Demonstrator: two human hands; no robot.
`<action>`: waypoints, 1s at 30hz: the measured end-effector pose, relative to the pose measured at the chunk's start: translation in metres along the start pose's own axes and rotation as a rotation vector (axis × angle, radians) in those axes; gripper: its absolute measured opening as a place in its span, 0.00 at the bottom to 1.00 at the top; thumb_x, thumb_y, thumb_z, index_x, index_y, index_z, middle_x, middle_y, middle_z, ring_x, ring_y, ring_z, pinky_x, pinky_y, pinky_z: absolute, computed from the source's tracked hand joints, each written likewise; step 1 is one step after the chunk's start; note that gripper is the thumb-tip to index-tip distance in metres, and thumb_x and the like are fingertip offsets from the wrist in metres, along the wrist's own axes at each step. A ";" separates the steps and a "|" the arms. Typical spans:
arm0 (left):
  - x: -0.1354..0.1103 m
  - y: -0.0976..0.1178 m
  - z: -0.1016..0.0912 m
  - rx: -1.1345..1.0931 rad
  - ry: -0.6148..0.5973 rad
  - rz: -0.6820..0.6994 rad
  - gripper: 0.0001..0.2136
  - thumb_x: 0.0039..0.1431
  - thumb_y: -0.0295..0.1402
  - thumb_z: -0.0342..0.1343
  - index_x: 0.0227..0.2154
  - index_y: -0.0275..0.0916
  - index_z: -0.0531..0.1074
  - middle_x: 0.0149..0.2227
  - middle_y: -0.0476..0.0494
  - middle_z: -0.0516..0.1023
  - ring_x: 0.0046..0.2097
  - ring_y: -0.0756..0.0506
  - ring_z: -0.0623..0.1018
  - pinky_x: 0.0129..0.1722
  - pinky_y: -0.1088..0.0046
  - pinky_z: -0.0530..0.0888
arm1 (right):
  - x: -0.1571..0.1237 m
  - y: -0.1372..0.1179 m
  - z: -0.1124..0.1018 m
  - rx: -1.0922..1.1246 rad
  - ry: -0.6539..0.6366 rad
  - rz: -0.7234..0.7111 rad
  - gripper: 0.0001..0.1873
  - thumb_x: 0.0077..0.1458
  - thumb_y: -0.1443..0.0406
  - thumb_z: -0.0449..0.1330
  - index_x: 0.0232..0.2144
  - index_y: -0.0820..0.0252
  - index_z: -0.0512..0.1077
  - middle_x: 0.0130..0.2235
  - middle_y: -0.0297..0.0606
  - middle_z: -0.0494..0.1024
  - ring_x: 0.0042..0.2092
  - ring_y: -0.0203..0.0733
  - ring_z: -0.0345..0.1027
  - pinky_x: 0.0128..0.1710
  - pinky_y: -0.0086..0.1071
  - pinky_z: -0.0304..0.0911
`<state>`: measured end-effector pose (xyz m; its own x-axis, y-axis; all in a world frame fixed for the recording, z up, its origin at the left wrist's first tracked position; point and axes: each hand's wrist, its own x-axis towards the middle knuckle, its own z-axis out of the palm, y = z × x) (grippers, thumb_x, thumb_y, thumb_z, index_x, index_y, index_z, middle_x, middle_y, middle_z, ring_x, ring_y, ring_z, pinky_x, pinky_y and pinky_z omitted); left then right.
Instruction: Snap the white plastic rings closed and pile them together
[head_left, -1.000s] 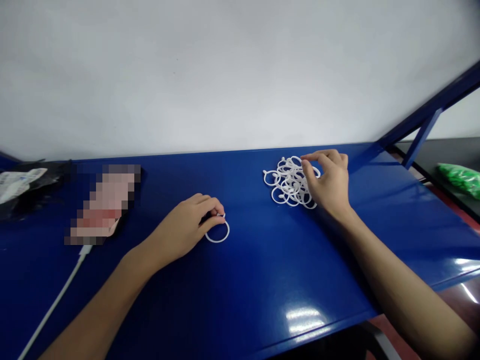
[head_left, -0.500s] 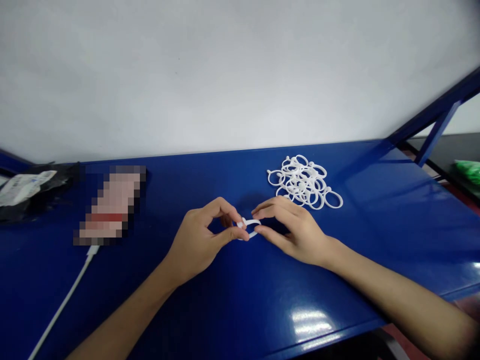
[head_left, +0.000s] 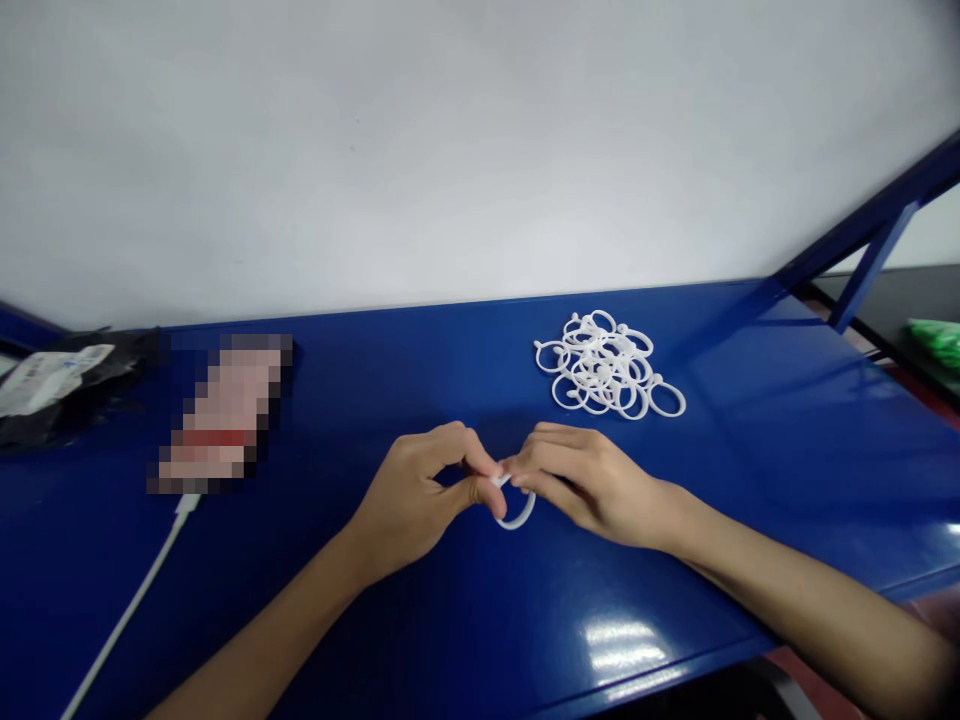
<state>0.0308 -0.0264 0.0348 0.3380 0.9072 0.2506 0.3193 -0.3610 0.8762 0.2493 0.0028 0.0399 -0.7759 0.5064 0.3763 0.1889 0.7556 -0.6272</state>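
My left hand (head_left: 420,500) and my right hand (head_left: 589,480) meet over the middle of the blue table (head_left: 450,620). Both pinch the top of one white plastic ring (head_left: 517,516), which hangs below the fingertips. Thumb and forefinger of each hand press together at the ring's joint. A pile of several more white rings (head_left: 607,365) lies on the table behind my right hand, a short way off.
A blurred-out object (head_left: 217,415) lies at the left with a white cable (head_left: 135,605) running from it toward the near edge. A black bag with a white label (head_left: 52,385) sits at the far left. A blue frame strut (head_left: 870,265) rises at the right, with green items (head_left: 937,340) beyond.
My right hand left the ring pile and came to the middle to meet my left hand. Both hands with the ring then drew slightly nearer to me, and the ring now hangs lower.
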 end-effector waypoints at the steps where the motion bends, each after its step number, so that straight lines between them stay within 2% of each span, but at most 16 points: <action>1: 0.000 0.001 0.000 0.002 -0.012 0.020 0.10 0.59 0.30 0.62 0.22 0.42 0.76 0.25 0.53 0.78 0.29 0.52 0.76 0.30 0.78 0.71 | 0.000 0.000 0.000 -0.008 -0.014 -0.011 0.10 0.68 0.68 0.52 0.42 0.63 0.73 0.34 0.38 0.77 0.34 0.36 0.68 0.37 0.33 0.68; 4: 0.001 0.002 0.000 0.018 -0.017 0.037 0.11 0.60 0.31 0.61 0.21 0.41 0.75 0.25 0.53 0.78 0.29 0.52 0.76 0.29 0.77 0.70 | -0.001 0.000 0.001 -0.039 -0.017 -0.044 0.10 0.68 0.68 0.52 0.41 0.65 0.73 0.33 0.39 0.77 0.34 0.37 0.68 0.36 0.33 0.67; 7: 0.003 -0.001 0.000 0.121 0.029 0.030 0.10 0.58 0.34 0.64 0.22 0.41 0.74 0.25 0.53 0.77 0.29 0.52 0.75 0.29 0.77 0.70 | -0.001 0.005 0.003 -0.094 0.025 -0.042 0.10 0.68 0.68 0.52 0.42 0.64 0.73 0.35 0.40 0.79 0.34 0.37 0.69 0.37 0.34 0.67; 9: 0.005 -0.008 0.000 0.249 0.063 0.073 0.08 0.57 0.37 0.65 0.26 0.40 0.74 0.28 0.52 0.78 0.32 0.49 0.76 0.34 0.74 0.72 | -0.001 0.009 0.004 -0.170 0.048 -0.016 0.10 0.68 0.67 0.53 0.42 0.63 0.74 0.36 0.40 0.79 0.35 0.37 0.70 0.37 0.34 0.67; 11: 0.006 -0.017 0.000 0.404 0.073 0.124 0.08 0.59 0.39 0.63 0.33 0.40 0.74 0.34 0.49 0.80 0.40 0.46 0.76 0.42 0.67 0.73 | -0.001 0.012 0.003 -0.242 0.080 0.024 0.10 0.68 0.66 0.54 0.43 0.62 0.74 0.38 0.40 0.80 0.37 0.38 0.71 0.38 0.34 0.68; 15: 0.005 -0.032 -0.002 0.653 0.050 0.100 0.12 0.64 0.39 0.58 0.46 0.40 0.72 0.51 0.41 0.76 0.57 0.38 0.71 0.57 0.52 0.69 | 0.000 0.020 -0.007 -0.370 0.268 0.124 0.08 0.66 0.65 0.56 0.42 0.61 0.75 0.39 0.40 0.80 0.41 0.40 0.72 0.42 0.36 0.69; 18: 0.003 -0.038 -0.002 0.735 0.028 0.052 0.14 0.66 0.40 0.55 0.50 0.39 0.70 0.58 0.38 0.71 0.63 0.36 0.66 0.61 0.49 0.66 | 0.001 0.031 -0.021 -0.525 0.439 0.199 0.08 0.64 0.65 0.57 0.38 0.60 0.76 0.38 0.41 0.79 0.40 0.42 0.72 0.42 0.37 0.68; 21: 0.001 -0.039 0.000 0.752 0.004 0.030 0.15 0.67 0.41 0.52 0.51 0.39 0.69 0.60 0.37 0.69 0.64 0.35 0.65 0.62 0.48 0.66 | 0.001 0.045 -0.036 -0.678 0.547 0.296 0.09 0.64 0.63 0.58 0.37 0.60 0.77 0.34 0.40 0.78 0.37 0.43 0.69 0.40 0.39 0.66; 25: 0.002 -0.039 0.000 0.758 -0.001 0.041 0.15 0.68 0.41 0.51 0.51 0.38 0.69 0.60 0.36 0.69 0.64 0.34 0.65 0.62 0.47 0.67 | -0.002 0.062 -0.050 -0.760 0.598 0.424 0.12 0.64 0.61 0.56 0.38 0.59 0.79 0.33 0.40 0.78 0.36 0.44 0.66 0.40 0.41 0.64; 30: 0.002 -0.039 0.000 0.785 -0.004 0.061 0.16 0.68 0.40 0.51 0.51 0.36 0.70 0.59 0.35 0.69 0.64 0.34 0.66 0.62 0.47 0.67 | -0.005 0.067 -0.050 -0.841 0.627 0.411 0.15 0.63 0.59 0.57 0.45 0.59 0.79 0.38 0.44 0.78 0.43 0.51 0.64 0.43 0.47 0.64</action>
<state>0.0189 -0.0106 0.0007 0.3782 0.8805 0.2859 0.8316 -0.4588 0.3131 0.2957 0.0713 0.0301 -0.1669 0.7217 0.6718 0.8899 0.4036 -0.2124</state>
